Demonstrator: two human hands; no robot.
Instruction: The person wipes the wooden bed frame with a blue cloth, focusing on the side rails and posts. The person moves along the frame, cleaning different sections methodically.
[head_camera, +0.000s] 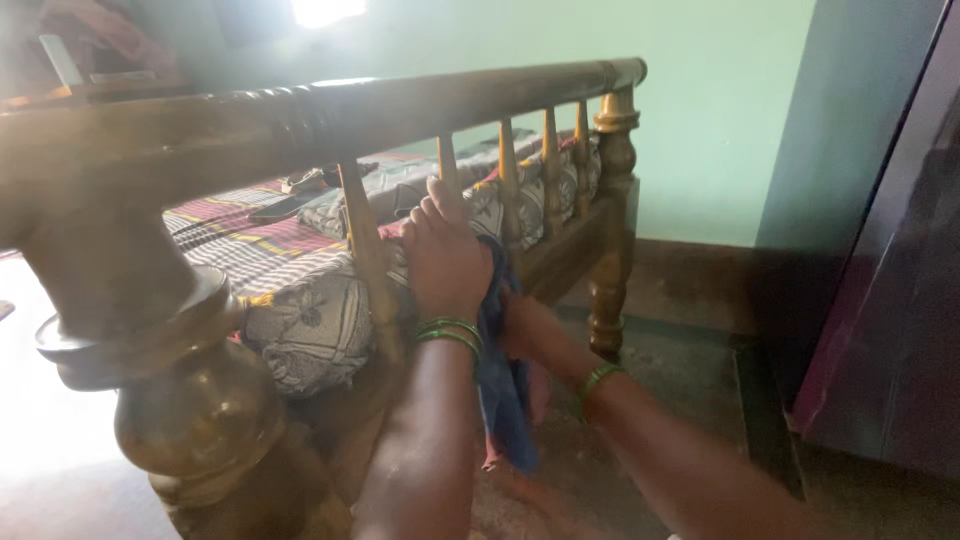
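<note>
Wiping the bed rail (300, 110) spindles (448, 165), about midway along. Left hand (445, 255) closed round a spindle base, blue cloth (500, 370) pressed against it; right hand (525, 325) pulling the cloth below, grip probably shut. Far spindles and corner post (612, 220) seemingly untouched.

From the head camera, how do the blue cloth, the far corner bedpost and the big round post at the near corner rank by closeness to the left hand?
1. blue cloth: touching the left hand, hanging just right of the wrist.
2. big round post: lower left, at the near corner.
3. far corner bedpost: off to the right, at the rail's end.
</note>
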